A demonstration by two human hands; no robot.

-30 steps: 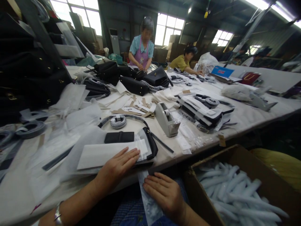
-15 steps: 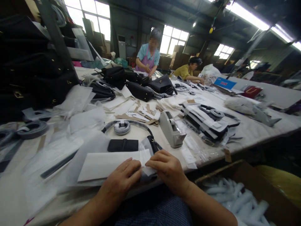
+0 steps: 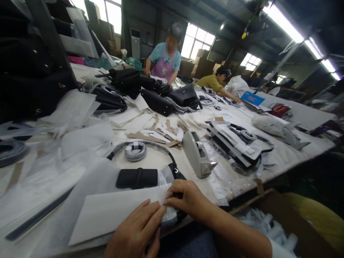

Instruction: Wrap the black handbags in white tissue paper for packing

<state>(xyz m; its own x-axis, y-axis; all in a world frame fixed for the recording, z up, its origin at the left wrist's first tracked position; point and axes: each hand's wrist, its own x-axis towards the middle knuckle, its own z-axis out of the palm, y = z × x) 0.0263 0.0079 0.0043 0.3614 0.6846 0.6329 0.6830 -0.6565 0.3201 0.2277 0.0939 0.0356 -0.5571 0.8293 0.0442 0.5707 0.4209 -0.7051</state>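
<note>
Pinching clear film (image 3: 170, 215), right fingertips (image 3: 174, 187) nearly together

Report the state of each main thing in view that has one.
White sheet, partly covered.
Left hand, laid over the sheet.
Right hand, curled at the sheet's right end.
Wallet, closed.
Strap coil, wound up.
Tape dispenser, upright.
Cardboard box, open.
Ceiling lights, lit.

Lettering: none legible
Blue box (image 3: 254, 96), far side of the worktop (image 3: 286, 154): red marking (image 3: 251, 98), too small and blurred to read
</note>
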